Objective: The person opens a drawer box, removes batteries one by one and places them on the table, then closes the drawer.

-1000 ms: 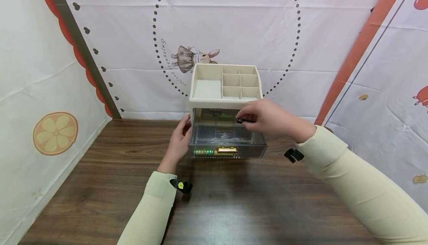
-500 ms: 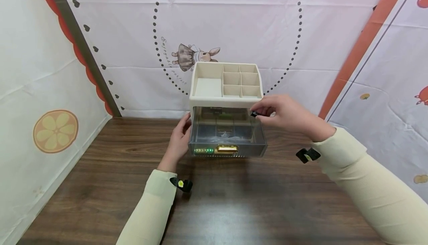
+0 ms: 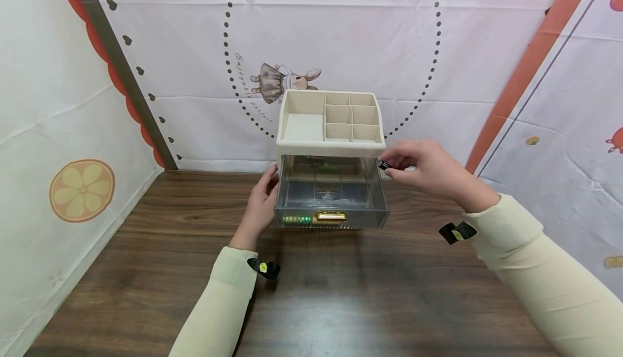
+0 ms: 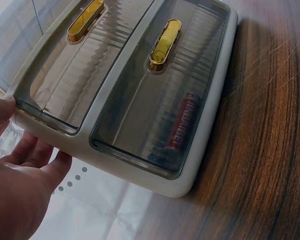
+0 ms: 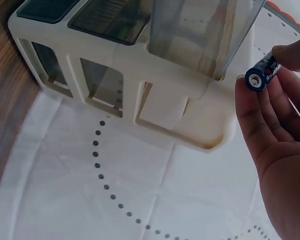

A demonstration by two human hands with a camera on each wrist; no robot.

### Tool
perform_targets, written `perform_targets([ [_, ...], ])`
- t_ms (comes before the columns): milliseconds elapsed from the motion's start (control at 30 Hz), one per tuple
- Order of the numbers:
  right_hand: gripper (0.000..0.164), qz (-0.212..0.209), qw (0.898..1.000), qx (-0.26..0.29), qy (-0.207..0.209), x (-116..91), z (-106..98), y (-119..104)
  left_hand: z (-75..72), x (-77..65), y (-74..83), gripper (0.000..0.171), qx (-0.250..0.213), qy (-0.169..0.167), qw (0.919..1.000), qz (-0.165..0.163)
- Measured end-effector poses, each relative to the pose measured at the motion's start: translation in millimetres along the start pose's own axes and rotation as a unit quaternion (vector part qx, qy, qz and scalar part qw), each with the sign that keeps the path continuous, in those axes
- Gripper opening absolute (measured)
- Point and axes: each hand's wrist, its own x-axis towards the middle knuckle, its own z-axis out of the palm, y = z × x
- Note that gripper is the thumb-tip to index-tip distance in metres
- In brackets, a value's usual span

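A cream desktop organizer (image 3: 331, 149) stands on the table with its clear top drawer (image 3: 336, 200) pulled out. My right hand (image 3: 428, 167) pinches a small dark blue battery (image 5: 262, 74) between thumb and fingers, just right of the organizer in the head view. The battery's flat end faces the right wrist camera. My left hand (image 3: 259, 203) rests against the organizer's left side, its fingertips touching the casing near a shut lower drawer. Inside the bottom drawer, a red battery (image 4: 182, 121) shows through the clear front, with dark blue shapes beside it.
Open compartments (image 3: 351, 116) divide the organizer's top. Small green and gold items (image 3: 296, 219) show through the pulled-out drawer's front, left of its gold handle (image 3: 331, 216). Printed white cloth (image 3: 340, 32) hangs behind the brown wooden table (image 3: 321, 292).
My right hand has moved right with the battery, from over the drawer to beside the organizer. The left hand and the drawer stay in place.
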Motion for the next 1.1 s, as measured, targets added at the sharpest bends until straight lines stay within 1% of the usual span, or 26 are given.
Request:
perform_targets([
  [133,0.018,0.007,1.000,0.021,0.018,-5.3,1.4,5.8,-0.4,0.3,1.2,0.049,-0.001,-0.003,1.0000,-0.006],
  [167,0.017,0.012,0.999,0.024,0.020,-6.3,1.7,7.0,-0.5,0.3,3.0,0.050,0.002,-0.004,0.9999,-0.011],
  [233,0.016,0.023,0.999,0.031,0.021,-8.1,2.5,9.1,-1.0,-3.1,13.3,0.050,0.009,-0.006,0.9998,-0.014],
  [267,0.016,0.027,0.999,0.034,0.022,-9.1,3.1,10.5,-1.2,-3.5,13.3,0.050,0.009,-0.006,0.9998,-0.014],
  [400,0.015,0.043,0.998,0.028,0.025,-11.7,6.2,16.2,-1.2,-3.9,9.7,0.049,0.013,-0.003,0.9999,-0.004],
  [467,0.015,0.050,0.998,0.024,0.026,-12.8,7.6,19.0,-0.9,-1.1,-1.3,0.049,0.007,-0.001,1.0000,0.002],
  [733,0.016,0.088,0.996,0.004,0.022,-16.0,14.9,29.6,-0.6,-0.5,-3.0,0.049,0.006,-0.002,0.9999,0.009],
  [933,0.015,0.094,0.995,0.003,0.022,-18.3,24.8,39.6,-1.3,-0.6,-2.4,0.049,0.004,-0.005,1.0000,0.002],
  [1100,0.015,0.101,0.995,0.012,0.010,-19.6,34.0,47.1,-1.0,-0.4,-2.7,0.049,0.009,-0.005,0.9999,0.003],
])
